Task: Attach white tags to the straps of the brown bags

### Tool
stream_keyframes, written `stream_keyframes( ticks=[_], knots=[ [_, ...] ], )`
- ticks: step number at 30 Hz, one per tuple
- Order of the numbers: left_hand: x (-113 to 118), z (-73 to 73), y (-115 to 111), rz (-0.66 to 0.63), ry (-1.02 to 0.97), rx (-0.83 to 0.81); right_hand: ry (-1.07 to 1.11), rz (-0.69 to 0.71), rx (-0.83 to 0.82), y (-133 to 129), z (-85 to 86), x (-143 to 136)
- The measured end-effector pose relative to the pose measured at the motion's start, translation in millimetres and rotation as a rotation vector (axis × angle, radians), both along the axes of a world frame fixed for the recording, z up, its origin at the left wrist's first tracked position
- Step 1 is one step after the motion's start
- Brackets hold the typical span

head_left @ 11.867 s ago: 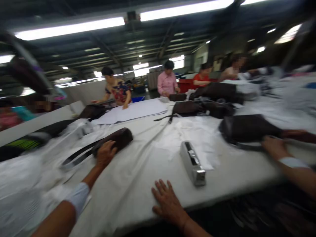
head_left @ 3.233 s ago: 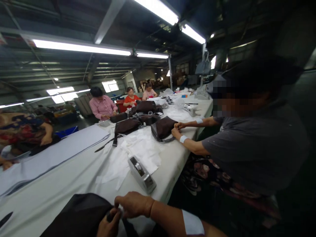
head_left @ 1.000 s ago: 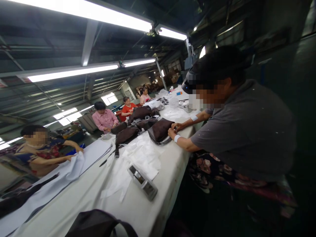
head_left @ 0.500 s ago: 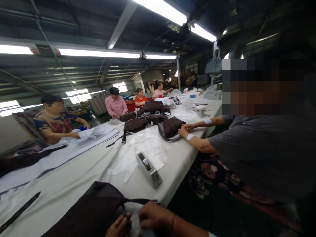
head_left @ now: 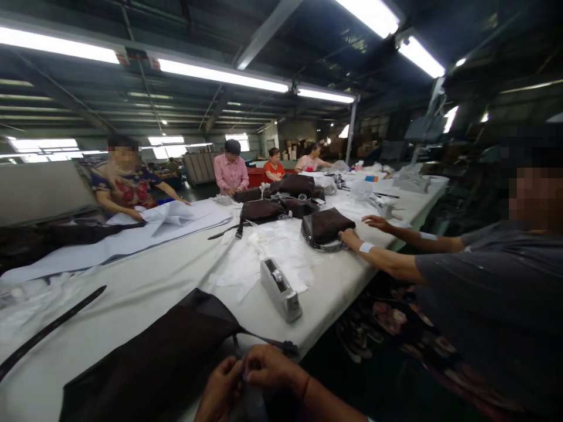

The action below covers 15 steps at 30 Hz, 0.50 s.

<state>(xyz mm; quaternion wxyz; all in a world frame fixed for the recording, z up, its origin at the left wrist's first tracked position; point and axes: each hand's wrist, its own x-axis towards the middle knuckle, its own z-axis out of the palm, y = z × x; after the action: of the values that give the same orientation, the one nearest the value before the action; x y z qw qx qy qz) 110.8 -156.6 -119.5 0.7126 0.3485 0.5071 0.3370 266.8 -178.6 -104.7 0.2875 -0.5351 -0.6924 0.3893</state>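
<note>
A dark brown bag lies on the near part of the table, its front end close to my hands. A thin strap runs from the bag down to my fingers. My left hand is closed in a pinch at the strap's lower end. Right beside it, my right hand is also pinched, its fingertips meeting the left ones. Whatever lies between the right fingertips is too small and dark to make out. Another strap with a dark end stretches from the bag past my right hand.
A grey tape dispenser stands beyond the bag on white sheets. A loose dark strap lies at left. At right, a co-worker in grey touches another brown bag. More people and bags line the table's far side.
My right hand has come in against my left at the strap. The view has swung left. The co-worker's far hand has lifted away from their bag.
</note>
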Motion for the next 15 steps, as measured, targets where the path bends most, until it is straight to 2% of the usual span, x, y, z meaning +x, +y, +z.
stream_keyframes(
  ticks=[3,8,9,11,13,15],
  knots=[
    [-6,9.2,0,-0.035,-0.059,-0.028,0.009,0.046,-0.028,-9,5.5,7],
    [-3,25.2,3,-0.013,-0.18,-0.081,-0.103,0.295,-0.005,-26,20.0,22],
    [1,26.9,4,-0.014,-0.209,-0.086,-0.13,0.295,0.014,-26,23.1,23],
    [9,27.6,6,-0.015,-0.243,-0.069,-0.179,0.206,0.049,-24,27.8,21],
    [15,25.1,7,-0.011,-0.238,-0.021,-0.208,0.107,0.062,-19,29.9,18],
    [16,21.1,7,-0.009,-0.211,0.03,-0.212,0.083,0.059,-15,29.3,16]
  ],
)
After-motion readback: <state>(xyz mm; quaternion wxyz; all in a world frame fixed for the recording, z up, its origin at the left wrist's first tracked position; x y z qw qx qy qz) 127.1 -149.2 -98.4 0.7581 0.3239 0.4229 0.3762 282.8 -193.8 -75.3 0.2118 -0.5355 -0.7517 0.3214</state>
